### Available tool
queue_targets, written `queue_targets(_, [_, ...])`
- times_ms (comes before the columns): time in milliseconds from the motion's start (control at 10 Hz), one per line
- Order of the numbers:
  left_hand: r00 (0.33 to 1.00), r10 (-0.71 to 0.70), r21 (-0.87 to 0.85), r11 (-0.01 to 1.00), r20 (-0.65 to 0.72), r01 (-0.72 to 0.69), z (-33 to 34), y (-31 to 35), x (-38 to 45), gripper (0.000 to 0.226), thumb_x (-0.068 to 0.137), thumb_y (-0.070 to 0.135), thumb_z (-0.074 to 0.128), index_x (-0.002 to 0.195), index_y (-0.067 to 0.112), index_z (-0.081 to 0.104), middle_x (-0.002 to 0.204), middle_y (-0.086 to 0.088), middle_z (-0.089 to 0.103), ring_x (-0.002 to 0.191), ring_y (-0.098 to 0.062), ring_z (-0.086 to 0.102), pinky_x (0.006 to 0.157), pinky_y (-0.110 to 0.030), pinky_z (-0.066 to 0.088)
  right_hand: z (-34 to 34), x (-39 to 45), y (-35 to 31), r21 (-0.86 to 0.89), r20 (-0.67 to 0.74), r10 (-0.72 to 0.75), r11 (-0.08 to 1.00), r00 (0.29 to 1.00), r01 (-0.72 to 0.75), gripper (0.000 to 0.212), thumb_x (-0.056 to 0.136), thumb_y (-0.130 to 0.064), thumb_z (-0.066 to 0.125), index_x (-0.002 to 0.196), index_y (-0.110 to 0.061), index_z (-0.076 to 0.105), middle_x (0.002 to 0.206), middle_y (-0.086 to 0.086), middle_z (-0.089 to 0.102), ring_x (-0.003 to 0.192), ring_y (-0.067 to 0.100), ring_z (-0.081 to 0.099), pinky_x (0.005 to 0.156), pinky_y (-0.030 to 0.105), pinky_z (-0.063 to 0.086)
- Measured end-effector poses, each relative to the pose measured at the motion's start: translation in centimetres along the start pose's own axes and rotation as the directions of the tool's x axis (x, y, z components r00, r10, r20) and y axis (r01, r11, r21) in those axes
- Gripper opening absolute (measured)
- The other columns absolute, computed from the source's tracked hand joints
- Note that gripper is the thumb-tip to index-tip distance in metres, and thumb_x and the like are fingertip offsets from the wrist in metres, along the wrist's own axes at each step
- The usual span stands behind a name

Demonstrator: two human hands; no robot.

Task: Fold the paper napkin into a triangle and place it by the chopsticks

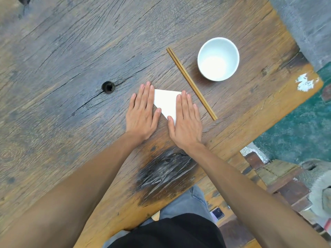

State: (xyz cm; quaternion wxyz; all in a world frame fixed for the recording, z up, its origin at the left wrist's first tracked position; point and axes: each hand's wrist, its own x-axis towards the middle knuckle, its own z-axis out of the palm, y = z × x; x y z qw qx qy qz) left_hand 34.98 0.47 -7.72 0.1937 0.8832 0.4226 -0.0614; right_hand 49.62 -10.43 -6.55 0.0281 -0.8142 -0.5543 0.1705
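A white paper napkin (166,102), folded into a triangle, lies flat on the wooden table (71,68). My left hand (142,113) rests palm down over its left corner, fingers straight and close together. My right hand (186,119) lies flat over its right and lower corners. Both palms press on the paper without gripping it. A pair of brown wooden chopsticks (191,83) lies side by side on a diagonal just right of my right hand, a small gap away from the napkin.
A white bowl (218,59) stands beyond the chopsticks at the right. A dark knot hole (108,87) marks the wood left of my hands. The table's edge (250,133) runs diagonally at the right, with a green floor and a bench below.
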Motion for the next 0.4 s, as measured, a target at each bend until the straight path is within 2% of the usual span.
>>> queue_targets(100, [1.000, 0.000, -0.001, 1.000, 0.021, 0.000, -0.3, -0.1, 0.1, 0.069, 0.107, 0.045, 0.015, 0.164, 0.008, 0.000, 0.174, -0.009, 0.003, 0.161, -0.021, 0.000, 0.131, -0.046, 0.008, -0.1, 0.1, 0.0, -0.005, 0.003, 0.003, 1.000, 1.000, -0.003, 0.072, 0.107, -0.045, 0.025, 0.165, -0.006, 0.009, 0.175, 0.012, 0.008, 0.163, 0.023, 0.004, 0.132, 0.041, 0.009])
queue_targets(200, [0.997, -0.006, 0.038, 0.999, 0.082, 0.003, -1.1, 0.2, -0.1, 0.070, 0.107, 0.047, 0.010, 0.163, 0.008, -0.003, 0.174, -0.008, -0.003, 0.161, -0.021, -0.005, 0.131, -0.045, 0.004, -0.3, 0.0, -0.1, -0.017, 0.027, 0.015, 1.000, 1.000, -0.014, 0.072, 0.107, -0.045, 0.027, 0.165, -0.007, 0.009, 0.175, 0.012, 0.007, 0.163, 0.023, 0.004, 0.132, 0.041, 0.010])
queue_targets(300, [0.985, -0.025, 0.058, 0.998, 0.172, 0.015, -3.0, 1.0, 0.0, 0.071, 0.105, 0.049, 0.006, 0.162, 0.009, -0.011, 0.173, -0.006, -0.015, 0.159, -0.020, -0.015, 0.131, -0.044, -0.001, -1.8, 0.2, -0.7, 0.010, 0.093, 0.038, 0.999, 0.995, -0.039, 0.074, 0.106, -0.045, 0.027, 0.166, -0.011, 0.000, 0.175, 0.011, -0.002, 0.163, 0.023, -0.001, 0.132, 0.045, 0.012])
queue_targets(400, [0.987, -0.006, 0.064, 0.998, 0.164, -0.005, -4.5, 1.3, -0.5, 0.071, 0.106, 0.050, 0.010, 0.163, 0.014, -0.011, 0.172, -0.004, -0.017, 0.158, -0.017, -0.018, 0.131, -0.044, -0.004, -3.3, 0.2, -1.3, 0.067, 0.082, 0.023, 0.997, 0.996, -0.028, 0.074, 0.106, -0.051, 0.028, 0.166, -0.019, -0.002, 0.175, 0.010, -0.007, 0.163, 0.024, -0.005, 0.131, 0.049, 0.014])
